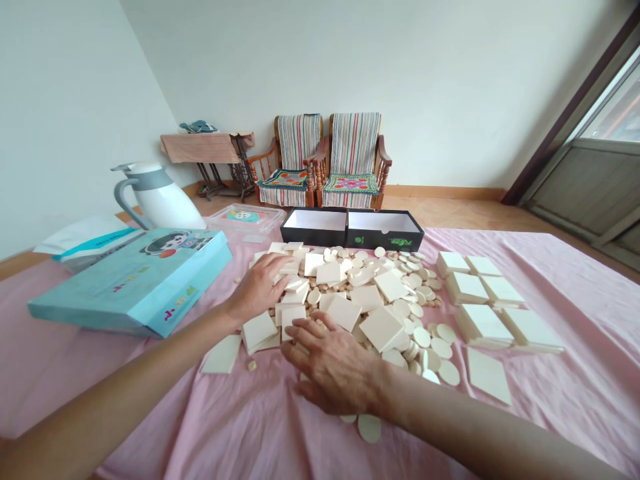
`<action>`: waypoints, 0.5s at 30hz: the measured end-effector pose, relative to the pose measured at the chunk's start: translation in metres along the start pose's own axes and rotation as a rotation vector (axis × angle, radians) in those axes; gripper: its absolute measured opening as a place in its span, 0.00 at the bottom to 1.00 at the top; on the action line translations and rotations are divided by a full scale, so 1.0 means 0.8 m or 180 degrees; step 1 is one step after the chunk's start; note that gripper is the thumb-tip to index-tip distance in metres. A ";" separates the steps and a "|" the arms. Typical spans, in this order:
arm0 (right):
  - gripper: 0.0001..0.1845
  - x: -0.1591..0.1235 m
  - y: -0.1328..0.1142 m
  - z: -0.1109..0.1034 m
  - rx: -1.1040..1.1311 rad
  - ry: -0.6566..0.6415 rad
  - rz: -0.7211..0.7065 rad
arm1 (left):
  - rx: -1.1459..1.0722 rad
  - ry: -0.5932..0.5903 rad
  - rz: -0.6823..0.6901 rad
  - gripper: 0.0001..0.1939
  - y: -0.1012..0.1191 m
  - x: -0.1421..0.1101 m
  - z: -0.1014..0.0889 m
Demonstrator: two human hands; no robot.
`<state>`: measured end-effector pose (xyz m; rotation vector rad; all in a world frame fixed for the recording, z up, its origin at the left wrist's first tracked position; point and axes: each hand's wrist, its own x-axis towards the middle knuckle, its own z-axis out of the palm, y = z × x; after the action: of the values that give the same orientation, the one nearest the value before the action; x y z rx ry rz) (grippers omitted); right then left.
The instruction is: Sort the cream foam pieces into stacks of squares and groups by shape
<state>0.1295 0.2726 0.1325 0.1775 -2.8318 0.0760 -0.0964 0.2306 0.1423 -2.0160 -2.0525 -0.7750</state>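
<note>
A pale-walled room holds a wide pink sheet (565,413) spread across the near part of the scene. At the far wall stand two wooden armchairs (325,160) with striped covers and embroidered seat pads, and to their left is a treadle table (200,148) draped with a pinkish cloth. A framed glass door (595,180) fills the far right corner.

On the sheet's far left are a white jug (157,200), a clear plastic box (245,219) and a large blue box (125,283). Two open black boxes (347,230), white inside, sit side by side at the far edge of a spread-out heap of cream squares and discs (360,293). The material of these pieces cannot be told.

The person's hands are apart, both over the heap. The left hand (260,287) lies with its fingers spread on squares at the heap's left edge. The right hand (333,363) curves over its near edge, fingertips on the pieces, with no clear clamp on any one piece.

To the right, neat stacks of squares (480,300) stand in rows. A single square (489,375) lies near them, and a lone disc (370,428) sits just beyond the right hand.
</note>
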 end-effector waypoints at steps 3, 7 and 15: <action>0.20 0.007 -0.008 0.018 -0.0180 -0.0032 0.0194 | 0.0251 -0.0099 -0.0712 0.21 -0.042 -0.010 -0.011; 0.19 0.010 0.009 0.023 -0.0407 0.0033 0.0881 | 0.0179 -0.0721 -0.1395 0.28 -0.084 -0.016 -0.014; 0.13 -0.019 0.061 -0.003 -0.0716 0.0154 0.1725 | -0.0365 -0.0747 -0.2081 0.39 -0.114 0.014 0.017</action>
<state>0.1385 0.3226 0.1282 -0.6305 -2.7298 -0.1198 -0.1823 0.2509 0.1135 -1.5292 -2.9214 -0.7868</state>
